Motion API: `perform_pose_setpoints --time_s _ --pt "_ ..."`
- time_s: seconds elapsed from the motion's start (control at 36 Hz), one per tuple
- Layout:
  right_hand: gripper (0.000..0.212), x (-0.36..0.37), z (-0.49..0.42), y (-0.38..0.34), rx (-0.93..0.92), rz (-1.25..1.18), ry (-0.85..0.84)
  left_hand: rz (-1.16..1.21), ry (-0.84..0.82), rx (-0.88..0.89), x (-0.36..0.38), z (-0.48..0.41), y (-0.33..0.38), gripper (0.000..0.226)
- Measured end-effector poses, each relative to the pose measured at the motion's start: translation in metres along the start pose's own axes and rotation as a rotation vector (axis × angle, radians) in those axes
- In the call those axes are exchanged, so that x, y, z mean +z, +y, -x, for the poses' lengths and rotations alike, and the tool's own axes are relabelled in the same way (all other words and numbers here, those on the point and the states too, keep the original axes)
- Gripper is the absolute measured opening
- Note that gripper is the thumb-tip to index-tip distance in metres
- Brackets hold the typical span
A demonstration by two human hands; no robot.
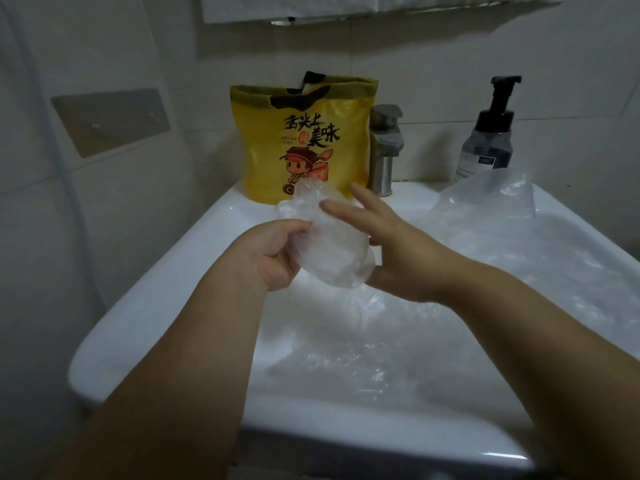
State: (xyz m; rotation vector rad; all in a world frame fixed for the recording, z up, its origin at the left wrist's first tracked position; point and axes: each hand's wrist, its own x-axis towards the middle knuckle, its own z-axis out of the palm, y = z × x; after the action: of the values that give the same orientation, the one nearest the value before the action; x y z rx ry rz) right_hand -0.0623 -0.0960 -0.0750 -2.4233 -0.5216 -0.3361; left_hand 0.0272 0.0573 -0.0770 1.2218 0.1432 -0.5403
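The clear plastic bag [332, 251] is up in the air over the white sink [156, 306], held between both hands. The left hand [273, 258] grips its left edge, with the thumb and curled fingers [294, 227] pinching the film. The right hand [391, 244] lies against the bag's right side, its fingers [341, 206] straight and spread. One fingertip presses the upper part of the bag and the others point past it.

The bag bulges below the left fingertips and looks crumpled, not flat, so the smoothing or folding seems barely begun. I cannot tell if any crease has been made.

More work seems to be waiting. Loose clear plastic [346, 358] lies in the basin below both wrists. Another crumpled clear sheet [491, 195] rests on the rim, well to the right of the right fingers.

Just beyond the fingertips stands a yellow printed carrier bag [304, 140], its mouth open. A steel tap [384, 150] stands beside it, and a foam pump bottle [488, 140] stands farther right.
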Motion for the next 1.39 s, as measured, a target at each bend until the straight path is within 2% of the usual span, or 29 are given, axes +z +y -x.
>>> perform_pose_setpoints --time_s 0.08,0.14,0.25,0.36,0.53,0.58,0.69,0.75,0.78,0.83,0.89,0.94,1.03,1.08,1.14,1.19,1.25,1.33,1.39 --pt "0.054 0.000 0.000 -0.003 -0.034 0.081 0.028 -0.019 0.026 0.024 0.000 -0.001 -0.001 0.026" --pt "0.031 -0.002 0.001 -0.005 0.027 0.089 0.022 -0.095 0.031 0.101 0.002 0.000 -0.003 0.022" --pt "0.027 -0.008 0.001 -0.010 0.108 -0.119 0.115 -0.311 -0.057 0.256 0.006 0.004 -0.005 0.024" --pt "0.019 -0.011 -0.002 -0.007 0.159 -0.199 0.221 -0.475 -0.179 0.326 0.013 0.010 -0.010 0.025" --pt "0.035 -0.011 -0.005 0.004 0.253 -0.213 0.343 -0.539 -0.310 0.351 0.016 0.014 -0.014 0.032" --pt "0.046 -0.010 -0.006 0.007 0.297 -0.254 0.365 -0.524 -0.326 0.353 0.015 0.013 -0.014 0.039" --pt "0.109 -0.012 -0.008 0.014 0.447 -0.522 0.358 -0.473 -0.382 0.363 0.015 0.014 -0.012 0.038" --pt "0.120 -0.011 -0.007 0.016 0.531 -0.710 0.277 -0.431 -0.404 0.363 0.014 0.014 -0.012 0.042" --pt "0.115 -0.010 -0.007 0.017 0.552 -0.778 0.217 -0.416 -0.414 0.360 0.014 0.014 -0.011 0.046" --pt "0.088 -0.008 -0.008 0.017 0.537 -0.863 0.129 -0.409 -0.433 0.355 0.013 0.012 -0.012 0.051" --pt "0.060 -0.007 -0.008 0.017 0.485 -0.907 0.129 -0.393 -0.448 0.354 0.013 0.012 -0.012 0.047" --pt "0.051 -0.007 -0.008 0.017 0.446 -0.911 0.166 -0.360 -0.454 0.360 0.013 0.011 -0.012 0.041" --pt "0.059 -0.007 -0.010 0.019 0.416 -0.838 0.223 -0.315 -0.437 0.364 0.013 0.010 -0.009 0.030" --pt "0.059 -0.007 -0.010 0.021 0.426 -0.813 0.225 -0.270 -0.421 0.349 0.012 0.010 -0.006 0.031" --pt "0.062 -0.008 -0.010 0.022 0.441 -0.816 0.198 -0.189 -0.456 0.312 0.011 0.010 -0.005 0.042" --pt "0.073 -0.006 -0.010 0.020 0.444 -0.815 0.166 -0.116 -0.519 0.279 0.010 0.012 -0.004 0.060" --pt "0.087 -0.004 -0.010 0.018 0.467 -0.790 0.163 -0.135 -0.547 0.292 0.012 0.015 -0.005 0.061" --pt "0.100 -0.003 -0.009 0.015 0.502 -0.755 0.174 -0.321 -0.384 0.394 0.015 0.015 -0.009 0.043" --pt "0.112 -0.003 -0.008 0.012 0.501 -0.775 0.204 -0.365 -0.290 0.452 0.015 0.013 -0.011 0.034"
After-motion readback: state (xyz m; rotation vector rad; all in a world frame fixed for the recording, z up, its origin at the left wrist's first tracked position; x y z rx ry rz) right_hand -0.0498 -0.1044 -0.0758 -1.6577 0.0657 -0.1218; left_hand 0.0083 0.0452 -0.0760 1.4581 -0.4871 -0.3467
